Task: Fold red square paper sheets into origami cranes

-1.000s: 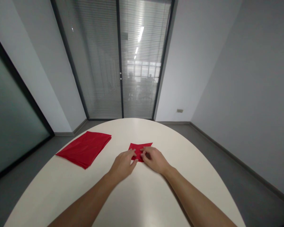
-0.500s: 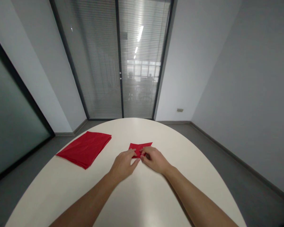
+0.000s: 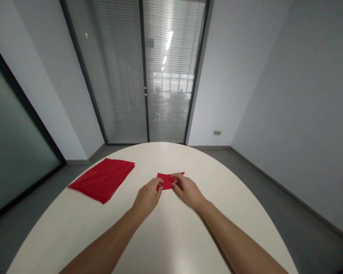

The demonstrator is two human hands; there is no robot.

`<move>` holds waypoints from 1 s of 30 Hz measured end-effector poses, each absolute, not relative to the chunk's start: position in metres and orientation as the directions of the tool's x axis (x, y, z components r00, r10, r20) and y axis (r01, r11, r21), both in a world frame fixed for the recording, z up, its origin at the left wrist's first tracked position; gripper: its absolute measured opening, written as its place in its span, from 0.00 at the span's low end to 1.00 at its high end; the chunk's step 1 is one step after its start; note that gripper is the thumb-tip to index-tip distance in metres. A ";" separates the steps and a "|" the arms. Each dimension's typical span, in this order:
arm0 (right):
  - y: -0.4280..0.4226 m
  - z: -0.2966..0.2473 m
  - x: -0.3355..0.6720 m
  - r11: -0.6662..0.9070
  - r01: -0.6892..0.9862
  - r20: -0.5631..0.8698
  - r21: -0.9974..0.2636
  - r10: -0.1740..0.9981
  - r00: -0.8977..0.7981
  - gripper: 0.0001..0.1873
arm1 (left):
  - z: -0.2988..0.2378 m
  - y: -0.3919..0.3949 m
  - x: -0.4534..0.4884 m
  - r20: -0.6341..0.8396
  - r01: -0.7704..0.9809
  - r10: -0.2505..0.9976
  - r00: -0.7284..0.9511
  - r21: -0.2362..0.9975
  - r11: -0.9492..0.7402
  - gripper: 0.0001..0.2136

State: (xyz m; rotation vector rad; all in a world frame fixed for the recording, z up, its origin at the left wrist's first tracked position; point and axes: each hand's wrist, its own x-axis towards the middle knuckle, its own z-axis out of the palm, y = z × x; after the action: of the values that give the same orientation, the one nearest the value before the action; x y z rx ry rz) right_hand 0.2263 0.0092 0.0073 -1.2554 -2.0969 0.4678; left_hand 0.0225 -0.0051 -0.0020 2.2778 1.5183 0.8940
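A small folded sheet of red paper (image 3: 167, 182) lies on the white table (image 3: 171, 236), in front of me. At its left end, my left hand (image 3: 149, 194) is closed with thumb and fingertips pinching the edge. My right hand (image 3: 188, 190) holds the right part of the same sheet between bent fingers and thumb. Between the two hands the middle of the paper shows flat. The fingers cover both of its near corners. Farther left lies a stack of larger red paper sheets (image 3: 104, 179), which neither hand touches.
The rounded far edge of the table faces a glass door (image 3: 171, 114) with blinds. White walls (image 3: 225, 76) stand beyond the table, with an outlet (image 3: 217, 133) low on one. A frosted glass panel (image 3: 11, 144) is at the left.
My left hand has drawn slightly left, its thumb moving from the middle to the left end of the paper. My right fingers have shifted slightly right. The stack has not moved.
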 end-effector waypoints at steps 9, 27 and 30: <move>0.016 0.003 0.228 0.485 0.708 0.423 -0.513 0.861 -0.284 0.14 | 0.003 -0.009 0.023 0.365 0.748 0.873 0.323 0.466 -0.472 0.15; 0.010 0.007 0.224 0.610 0.735 0.422 -0.297 0.774 -0.472 0.17 | 0.002 -0.011 0.026 0.457 0.705 0.731 0.507 0.268 -0.657 0.14; 0.009 0.005 0.225 0.600 0.739 0.394 -0.306 0.786 -0.476 0.19 | 0.006 -0.015 0.028 0.436 0.687 0.713 0.549 0.251 -0.682 0.15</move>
State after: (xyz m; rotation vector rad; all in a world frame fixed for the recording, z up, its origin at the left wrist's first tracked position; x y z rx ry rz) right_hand 0.2251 0.0088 0.0047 -1.2076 -2.3303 0.1276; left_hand 0.0276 -0.0154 0.0062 2.7199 1.2301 0.8021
